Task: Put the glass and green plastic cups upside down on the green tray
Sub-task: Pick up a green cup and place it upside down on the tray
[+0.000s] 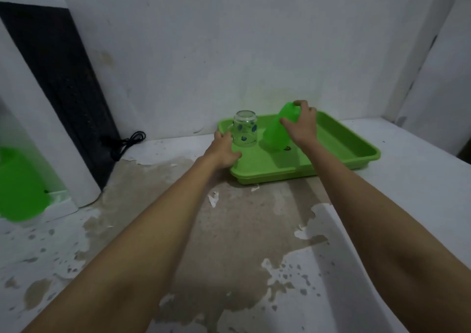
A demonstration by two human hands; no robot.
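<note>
A green tray (351, 151) lies on the white counter near the back wall. A clear glass cup (246, 132) with blue dots stands upside down on the tray's left part. My left hand (224, 149) rests at the tray's left rim, fingers against the glass's handle side. A green plastic cup (279, 131) is tilted, mouth down toward the tray floor, base up. My right hand (303, 123) grips it around the base.
A white and black appliance (58, 98) stands at the left, with a black cord (130, 141) coiled by the wall. A green object (20, 185) sits at the far left edge. The counter (229, 230) has peeling paint. Walls close the back and right.
</note>
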